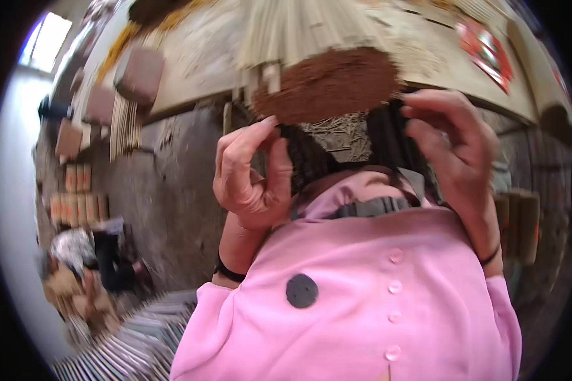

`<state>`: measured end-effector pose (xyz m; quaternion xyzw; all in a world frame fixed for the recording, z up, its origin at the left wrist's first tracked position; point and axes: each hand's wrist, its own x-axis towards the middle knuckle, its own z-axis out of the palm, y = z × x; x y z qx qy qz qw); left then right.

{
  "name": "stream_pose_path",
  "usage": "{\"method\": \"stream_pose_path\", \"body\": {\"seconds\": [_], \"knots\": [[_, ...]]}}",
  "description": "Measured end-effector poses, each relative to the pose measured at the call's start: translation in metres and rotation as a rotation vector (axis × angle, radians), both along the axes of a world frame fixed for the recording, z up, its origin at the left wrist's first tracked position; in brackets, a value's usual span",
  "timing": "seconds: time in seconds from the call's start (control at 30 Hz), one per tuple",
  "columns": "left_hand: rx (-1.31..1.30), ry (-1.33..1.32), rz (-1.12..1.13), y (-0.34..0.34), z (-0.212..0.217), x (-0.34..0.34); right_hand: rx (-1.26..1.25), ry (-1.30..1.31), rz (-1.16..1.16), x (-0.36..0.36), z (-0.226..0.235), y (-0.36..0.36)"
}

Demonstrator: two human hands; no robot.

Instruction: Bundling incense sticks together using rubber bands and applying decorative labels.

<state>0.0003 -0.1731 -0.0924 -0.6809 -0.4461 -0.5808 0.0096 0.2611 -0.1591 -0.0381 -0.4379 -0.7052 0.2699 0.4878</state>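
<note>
Both hands raised at chest height, gripping a dark ribbed strap [311, 155] strung across between them. Left hand [251, 174] pinches its left end; right hand [454, 136] curls fingers over the right end.

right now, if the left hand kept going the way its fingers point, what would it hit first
Probably the reddish-brown tips of the stick bundle. The left hand has its fingers pointing up and a little right, fingertips just below that brown mass. Depth is unclear in this blurred view, so it may already touch the dark strap beside it.
</note>
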Motion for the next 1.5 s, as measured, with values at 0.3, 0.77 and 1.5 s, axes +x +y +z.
{"method": "stream_pose_path", "body": {"seconds": [0.3,0.77,1.5], "knots": [[-0.050,-0.164,-0.043,0.016,0.018,-0.007,0.500,-0.396,0.203,-0.057,0.023,0.039],[0.037,-0.115,-0.086,0.024,0.005,-0.010,0.521,-0.536,0.211,-0.080,0.007,0.037],[-0.220,-0.452,0.041,-0.004,-0.005,-0.026,0.287,-0.210,-0.071,-0.027,-0.010,0.022]]}}
